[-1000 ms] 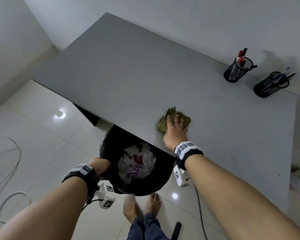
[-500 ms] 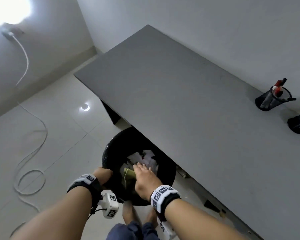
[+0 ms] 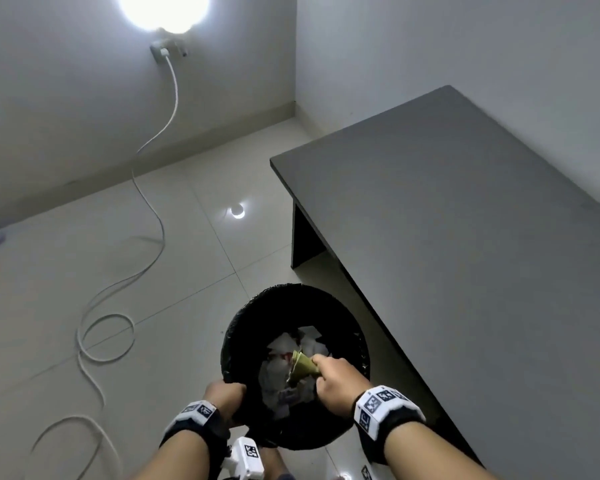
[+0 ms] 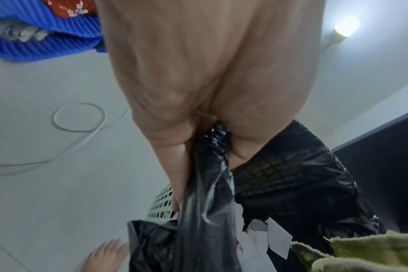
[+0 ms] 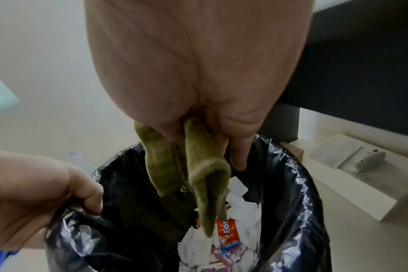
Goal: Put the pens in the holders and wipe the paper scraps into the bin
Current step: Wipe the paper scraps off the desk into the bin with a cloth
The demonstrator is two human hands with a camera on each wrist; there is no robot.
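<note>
A round bin (image 3: 243, 323) lined with a black bag (image 5: 289, 184) stands on the floor beside the grey table (image 3: 465, 254). White paper scraps (image 3: 284, 344) and a torn orange wrapper (image 5: 228, 233) lie inside it. My left hand (image 3: 227, 393) grips the bag at the bin's near rim (image 4: 212, 147). My right hand (image 3: 333, 375) holds a green cloth (image 3: 303, 365) over the bin's mouth, and the cloth (image 5: 198, 165) hangs down toward the scraps. The pen holders are out of view.
A white cable (image 3: 153, 209) runs from a wall socket and coils over the tiled floor on the left. A lamp (image 3: 163, 12) glares on the wall. White boxes (image 5: 352, 169) lie under the table. My bare foot (image 4: 107, 255) stands next to the bin.
My right hand left the table's edge with the green cloth and now holds it over the bin. The head view swung left, so the pen holders dropped out of sight. The left hand kept its hold.
</note>
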